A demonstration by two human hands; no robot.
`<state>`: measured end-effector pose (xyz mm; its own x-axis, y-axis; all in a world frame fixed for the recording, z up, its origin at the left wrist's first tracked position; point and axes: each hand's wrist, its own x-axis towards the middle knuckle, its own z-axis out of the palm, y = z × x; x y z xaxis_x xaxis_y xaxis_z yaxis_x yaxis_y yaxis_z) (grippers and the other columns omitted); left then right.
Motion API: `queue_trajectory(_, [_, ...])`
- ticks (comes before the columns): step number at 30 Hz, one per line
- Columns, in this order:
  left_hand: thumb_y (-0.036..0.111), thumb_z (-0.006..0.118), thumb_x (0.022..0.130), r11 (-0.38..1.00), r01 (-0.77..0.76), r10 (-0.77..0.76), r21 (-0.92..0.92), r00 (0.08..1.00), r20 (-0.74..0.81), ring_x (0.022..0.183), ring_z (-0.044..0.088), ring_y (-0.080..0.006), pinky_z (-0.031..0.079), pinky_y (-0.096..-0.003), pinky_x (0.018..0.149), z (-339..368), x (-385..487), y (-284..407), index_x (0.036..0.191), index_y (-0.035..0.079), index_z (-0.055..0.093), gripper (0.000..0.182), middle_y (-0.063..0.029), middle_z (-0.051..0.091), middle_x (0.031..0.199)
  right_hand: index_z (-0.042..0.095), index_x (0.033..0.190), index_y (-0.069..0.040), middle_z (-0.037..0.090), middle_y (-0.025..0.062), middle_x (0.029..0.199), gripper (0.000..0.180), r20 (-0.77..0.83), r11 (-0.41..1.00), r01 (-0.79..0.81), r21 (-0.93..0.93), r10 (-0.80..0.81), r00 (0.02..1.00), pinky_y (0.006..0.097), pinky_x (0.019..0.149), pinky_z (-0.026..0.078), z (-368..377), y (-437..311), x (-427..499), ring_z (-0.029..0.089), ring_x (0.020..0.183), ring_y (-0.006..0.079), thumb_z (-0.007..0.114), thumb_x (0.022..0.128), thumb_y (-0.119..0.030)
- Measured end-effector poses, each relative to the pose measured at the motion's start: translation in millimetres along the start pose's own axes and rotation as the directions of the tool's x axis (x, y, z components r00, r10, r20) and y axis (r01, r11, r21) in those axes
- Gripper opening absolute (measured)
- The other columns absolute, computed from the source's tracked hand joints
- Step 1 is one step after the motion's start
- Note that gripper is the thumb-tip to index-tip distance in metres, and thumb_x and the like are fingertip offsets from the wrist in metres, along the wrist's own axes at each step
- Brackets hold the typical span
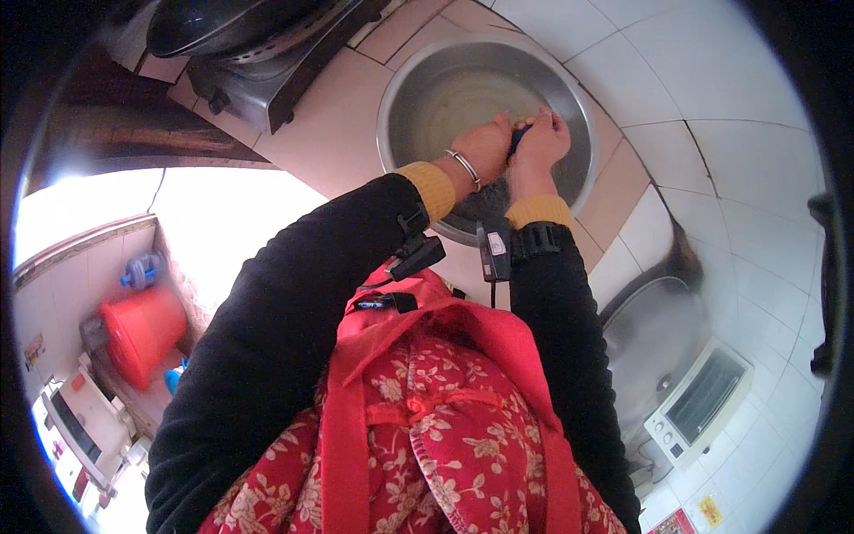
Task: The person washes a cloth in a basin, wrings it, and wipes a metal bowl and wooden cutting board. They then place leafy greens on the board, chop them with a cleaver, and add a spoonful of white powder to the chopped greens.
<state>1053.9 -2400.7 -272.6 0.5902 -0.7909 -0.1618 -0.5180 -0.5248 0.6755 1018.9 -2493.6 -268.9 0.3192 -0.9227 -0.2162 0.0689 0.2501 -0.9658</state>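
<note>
A round stainless-steel basin (pixel 388 143) holding cloudy liquid (pixel 460 93) sits on the pink-tiled counter. Both my hands meet over its right half. My right hand (pixel 544 141) has its fingers curled around a dark blue object (pixel 518 138), perhaps a handle, mostly covered by the fingers. Close against it, my left hand (pixel 482 148) is bent inward with a metal bangle (pixel 464 167) at the wrist. Its fingertips are turned away, so whatever they hold is hidden. Something dark (pixel 490 199) shows in the basin beneath my wrists; I cannot tell what it is.
A gas stove (pixel 267 93) bearing a black wok (pixel 207 30) stands left of the basin. White wall tiles (pixel 654 73) rise close on the right. Farther right are a large wok (pixel 657 320) and a toaster oven (pixel 700 400). A red bucket (pixel 147 334) is at far left.
</note>
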Motion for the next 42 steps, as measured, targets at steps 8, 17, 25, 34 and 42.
queue_trajectory(8, [0.026,0.064,0.085,0.96,-0.272,0.276,0.061,0.958,-0.074,0.083,0.066,-0.0449,0.055,-0.0503,0.07,-14.0,-21.3,6.6,0.116,0.007,0.05,0.039,-0.0268,0.065,0.098,0.059,0.104,0.002,0.064,0.0131,0.092,0.018,-0.114,0.981,-0.164,0.105,0.175,0.978,0.0372,0.075,0.05,-10.5,-2.5,-3.2,0.061,0.084,0.024,0.053,0.096,-0.013])
queue_trajectory(17, [0.038,0.059,0.094,-0.021,0.639,0.236,-0.769,0.751,0.617,0.053,0.049,-0.0101,0.033,-0.0216,0.034,-74.6,-38.0,26.6,0.11,0.003,0.053,0.04,-0.0071,0.055,0.078,0.042,0.139,-0.002,0.05,0.0203,0.136,0.071,0.753,0.782,-0.591,0.199,0.265,0.603,0.0485,0.108,0.037,-46.4,-83.9,-16.3,0.047,0.127,0.0346,0.041,0.096,-0.059])
queue_trajectory(25, [0.043,0.052,0.098,-0.668,0.708,0.648,-0.23,0.705,0.288,0.048,0.038,-0.0046,0.03,-0.0172,0.033,-59.0,-66.6,64.4,0.119,0.002,0.045,0.047,-0.0019,0.045,0.077,0.022,0.153,-0.019,0.021,0.0138,0.159,0.099,0.847,0.59,-0.668,0.454,-0.052,0.53,0.0613,0.114,0.024,-3.9,-82.2,-39.5,0.023,0.145,0.0369,0.045,0.079,-0.081])
queue_trajectory(34, [0.035,0.057,0.095,-0.332,0.752,0.584,-0.57,0.638,0.502,0.048,0.04,-0.0055,0.028,-0.0194,0.035,-74.6,-58.0,59.2,0.1,0.004,0.055,0.032,0.0003,0.051,0.072,0.059,0.11,-0.001,0.032,-0.0076,0.055,0.023,0.844,0.861,-0.503,0.079,0.21,0.493,0.0263,0.044,0.028,-5.9,-136.3,-24.4,0.029,0.043,0.0059,0.052,0.099,-0.02])
queue_trajectory(42, [0.016,0.07,0.078,0.155,0.555,0.099,-0.817,0.814,0.572,0.043,0.048,-0.0126,0.033,-0.0275,0.035,-64.5,-44.3,54.9,0.075,0.006,0.059,0.015,-0.0035,0.055,0.06,0.059,0.107,0.001,0.033,-0.0059,0.057,0.024,0.602,0.88,-0.224,-0.418,0.453,0.658,0.0246,0.044,0.029,12.7,-130.1,-26.9,0.03,0.046,0.0052,0.052,0.1,-0.021])
